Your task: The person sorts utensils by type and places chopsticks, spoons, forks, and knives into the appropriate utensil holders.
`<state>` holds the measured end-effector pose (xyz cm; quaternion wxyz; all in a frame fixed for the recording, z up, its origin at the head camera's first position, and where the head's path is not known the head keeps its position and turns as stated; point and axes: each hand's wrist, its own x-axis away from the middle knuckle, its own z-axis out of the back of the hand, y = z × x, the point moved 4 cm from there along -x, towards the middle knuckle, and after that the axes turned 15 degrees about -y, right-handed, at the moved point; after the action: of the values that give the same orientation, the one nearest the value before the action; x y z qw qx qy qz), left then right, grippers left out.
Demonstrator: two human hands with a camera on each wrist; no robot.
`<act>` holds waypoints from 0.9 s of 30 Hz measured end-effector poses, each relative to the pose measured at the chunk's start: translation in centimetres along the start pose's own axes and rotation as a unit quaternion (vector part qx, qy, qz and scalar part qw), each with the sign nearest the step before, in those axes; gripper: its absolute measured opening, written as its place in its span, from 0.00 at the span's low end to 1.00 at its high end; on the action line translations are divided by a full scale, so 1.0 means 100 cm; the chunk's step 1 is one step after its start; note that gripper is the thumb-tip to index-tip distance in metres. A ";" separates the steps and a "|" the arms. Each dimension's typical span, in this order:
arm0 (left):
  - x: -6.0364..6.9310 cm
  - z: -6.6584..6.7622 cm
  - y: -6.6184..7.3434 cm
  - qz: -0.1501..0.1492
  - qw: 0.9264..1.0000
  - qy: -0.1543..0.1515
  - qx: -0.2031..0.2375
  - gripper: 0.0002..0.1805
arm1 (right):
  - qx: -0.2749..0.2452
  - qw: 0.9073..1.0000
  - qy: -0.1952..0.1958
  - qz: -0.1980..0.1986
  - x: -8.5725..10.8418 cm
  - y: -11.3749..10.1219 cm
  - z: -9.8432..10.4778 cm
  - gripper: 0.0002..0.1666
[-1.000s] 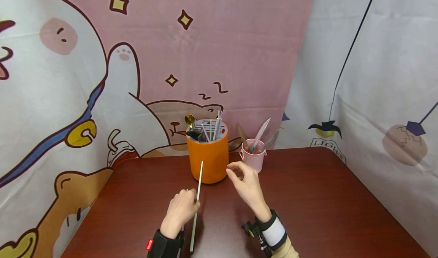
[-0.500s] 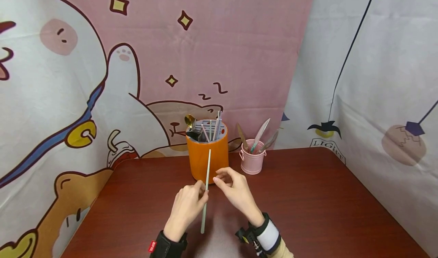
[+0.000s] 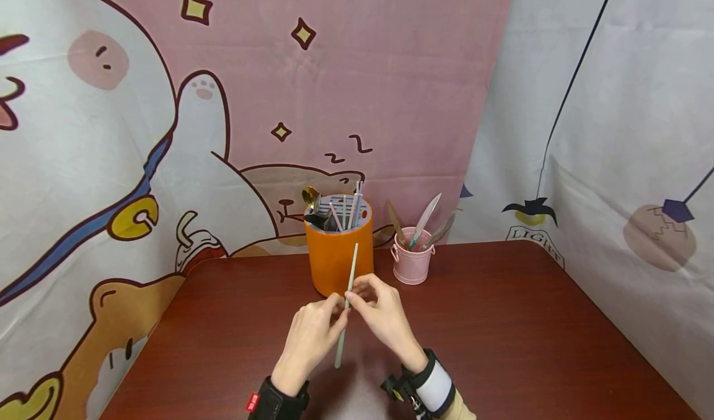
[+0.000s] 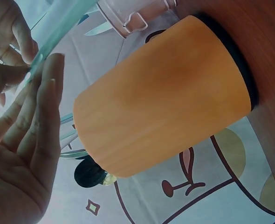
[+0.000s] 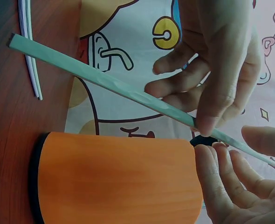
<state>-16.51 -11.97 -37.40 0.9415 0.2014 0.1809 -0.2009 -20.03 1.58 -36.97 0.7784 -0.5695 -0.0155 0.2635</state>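
Observation:
A pale green chopstick (image 3: 352, 268) slants in front of the orange utensil holder (image 3: 334, 253). My left hand (image 3: 312, 339) pinches it near the middle between thumb and fingers. From the other side my right hand (image 3: 385, 315) meets the same chopstick just above the left fingertips. In the right wrist view the chopstick (image 5: 105, 81) runs between the right thumb (image 5: 265, 141) and the right fingers (image 5: 209, 170); how firmly they press cannot be seen. Some pale chopsticks (image 5: 29, 56) lie on the table, hidden by the left hand and arm in the head view.
The holder's slotted top bears a gold spoon (image 3: 310, 196), dark utensils and several upright sticks (image 3: 354, 206). To its right stands a small pink bucket (image 3: 411, 265) with knives (image 3: 426, 212) in it. A printed cloth (image 3: 390, 67) hangs behind the brown table (image 3: 502, 345).
My left hand has lifted the green chopstick and carried it right and forward. My right hand has come left and down until its fingers meet the chopstick.

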 end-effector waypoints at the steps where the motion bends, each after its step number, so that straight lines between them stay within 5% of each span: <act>1: 0.000 0.000 0.000 -0.004 1.000 0.002 0.003 0.07 | -0.005 1.000 0.003 0.000 0.000 0.000 0.000 0.08; 9: -0.001 0.000 0.000 -0.010 0.999 0.001 0.035 0.07 | -0.035 0.999 0.022 0.006 0.001 -0.001 0.000 0.06; 17: 0.000 -0.001 -0.010 0.011 0.998 -0.047 0.045 0.08 | -0.038 0.998 0.045 0.006 0.003 -0.009 0.002 0.05; 22: 0.003 -0.007 -0.025 0.068 0.992 -0.105 0.003 0.08 | -0.040 0.997 0.065 0.025 0.002 -0.003 0.007 0.06; 27: 0.012 -0.013 -0.042 0.154 0.974 -0.163 -0.034 0.11 | -0.035 0.995 0.073 0.050 0.001 0.001 0.012 0.06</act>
<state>-17.75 -15.27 -40.31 0.9842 0.1593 -0.0010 -0.0772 -20.36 2.70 -36.66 0.7428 -0.6142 0.0606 0.2596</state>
